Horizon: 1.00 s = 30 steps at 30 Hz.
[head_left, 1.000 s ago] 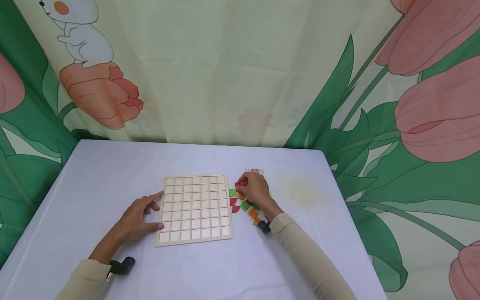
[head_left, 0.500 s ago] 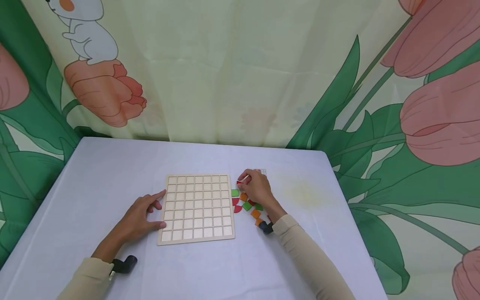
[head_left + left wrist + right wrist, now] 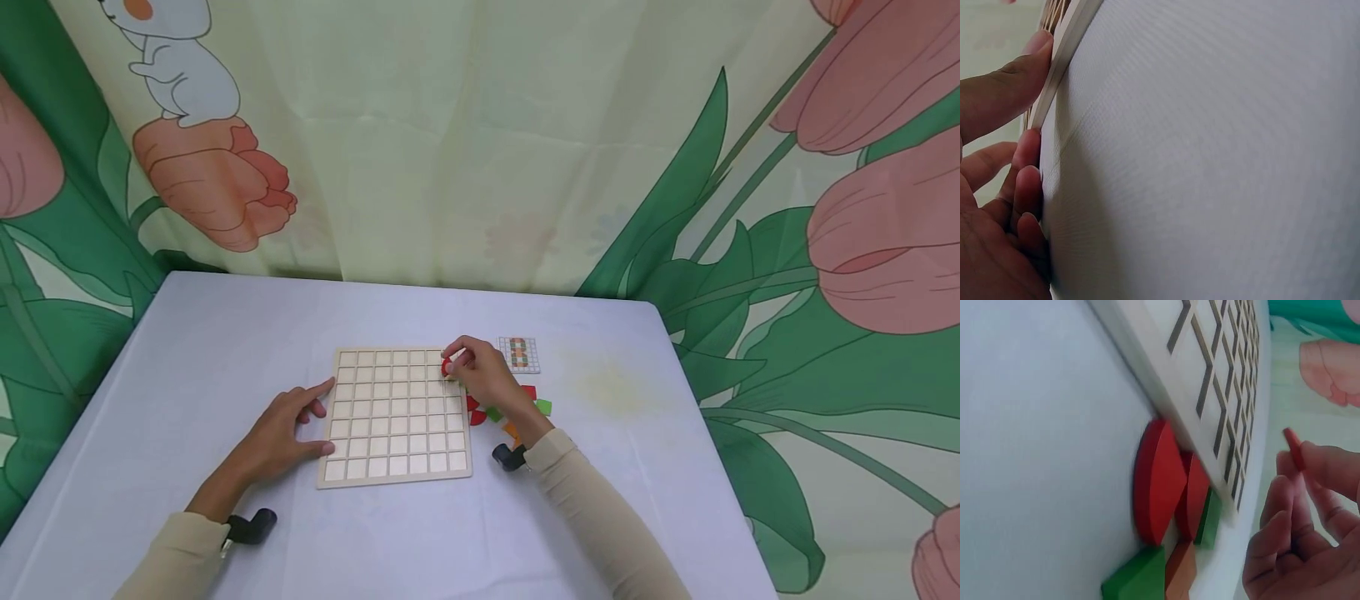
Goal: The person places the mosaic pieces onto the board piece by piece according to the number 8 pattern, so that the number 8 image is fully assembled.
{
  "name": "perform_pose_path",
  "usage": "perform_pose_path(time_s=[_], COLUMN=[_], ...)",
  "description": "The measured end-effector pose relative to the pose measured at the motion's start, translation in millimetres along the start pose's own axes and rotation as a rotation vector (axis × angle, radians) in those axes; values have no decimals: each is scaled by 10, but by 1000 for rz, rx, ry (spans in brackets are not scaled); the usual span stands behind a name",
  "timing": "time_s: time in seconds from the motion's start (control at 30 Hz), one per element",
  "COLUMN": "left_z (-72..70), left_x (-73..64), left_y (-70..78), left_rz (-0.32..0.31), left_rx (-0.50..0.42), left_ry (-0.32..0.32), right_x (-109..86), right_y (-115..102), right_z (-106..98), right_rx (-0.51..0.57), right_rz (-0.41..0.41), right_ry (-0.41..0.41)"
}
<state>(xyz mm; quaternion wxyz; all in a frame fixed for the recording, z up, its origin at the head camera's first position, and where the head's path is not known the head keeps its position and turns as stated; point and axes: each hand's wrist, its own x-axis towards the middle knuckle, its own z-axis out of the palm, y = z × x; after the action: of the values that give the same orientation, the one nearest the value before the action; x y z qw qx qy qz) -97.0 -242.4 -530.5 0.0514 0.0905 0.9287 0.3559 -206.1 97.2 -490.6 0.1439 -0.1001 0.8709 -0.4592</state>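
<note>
A wooden grid board point(image 3: 396, 417) with rows of square recesses lies on the table. My left hand point(image 3: 277, 437) rests at its left side, thumb and index fingertip touching the edge; the thumb point(image 3: 1013, 81) also shows against the rim in the left wrist view. Above the board's upper right corner, my right hand point(image 3: 487, 379) pinches a small red tile point(image 3: 1294, 449) between thumb and index finger. Right of the board lie loose tiles, among them red ones with a curved side point(image 3: 1160, 481), green ones point(image 3: 1138, 575) and an orange one point(image 3: 1180, 569), partly hidden by the right hand.
A small pattern card point(image 3: 519, 355) with a printed grid lies beyond the tiles. White cloth covers the table point(image 3: 247, 333), and a printed curtain point(image 3: 420, 150) hangs behind it. A black wrist camera point(image 3: 253, 527) is strapped to the left wrist.
My right hand has lifted the red tile from the pile and moved left to the board's upper right corner, uncovering the card. The left hand stays at the board's edge.
</note>
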Motion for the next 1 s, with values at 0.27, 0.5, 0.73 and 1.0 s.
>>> perform_pose_path(time_s=[0.27, 0.5, 0.73, 1.0], left_z=[12, 10, -5, 15], left_x=[1, 1, -8, -3], left_y=[22, 30, 44, 50], left_rz=[-24, -32, -25, -43], left_rx=[7, 17, 10, 12], left_ry=[-4, -4, 2, -3], right_x=[63, 164, 268, 362], right_y=[-107, -232, -337, -421], right_z=[169, 324, 510, 675], right_rx=[41, 29, -28, -154], right_rz=[-3, -36, -9, -8], right_ry=[28, 59, 51, 46])
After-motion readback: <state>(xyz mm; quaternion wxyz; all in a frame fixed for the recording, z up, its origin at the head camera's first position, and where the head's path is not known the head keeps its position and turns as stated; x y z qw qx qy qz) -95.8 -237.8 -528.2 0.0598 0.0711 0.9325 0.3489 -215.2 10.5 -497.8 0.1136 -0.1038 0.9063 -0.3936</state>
